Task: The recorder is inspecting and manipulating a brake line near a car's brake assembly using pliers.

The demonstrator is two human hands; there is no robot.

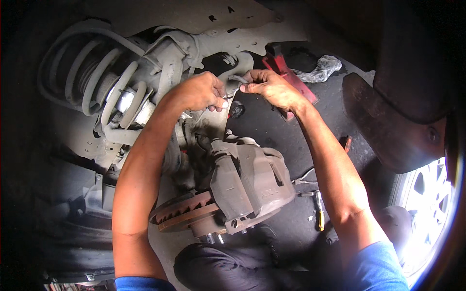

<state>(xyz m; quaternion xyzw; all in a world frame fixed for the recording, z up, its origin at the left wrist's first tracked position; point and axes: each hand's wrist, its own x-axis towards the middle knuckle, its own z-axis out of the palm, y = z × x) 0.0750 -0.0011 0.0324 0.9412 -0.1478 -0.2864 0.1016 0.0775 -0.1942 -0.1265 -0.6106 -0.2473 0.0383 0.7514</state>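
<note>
Both hands meet above the brake caliper (250,179), near the suspension arm. My left hand (203,92) is closed in a pinch at a thin metallic piece; its exact kind is too small to tell. My right hand (272,88) pinches a short grey cable (237,78) that curves up beside its fingertips. Below them, the caliper sits over a rusty brake disc (187,212) with a ribbed edge. A coil spring (112,92) surrounds the strut to the left of my left forearm.
A red jack stand (290,77) and a crumpled clear plastic bag (323,69) are beyond my right hand. Pliers (305,177) and a yellow-handled tool (320,216) lie on the dark floor. A wheel (427,194) stands at the right, below a dark panel (383,123).
</note>
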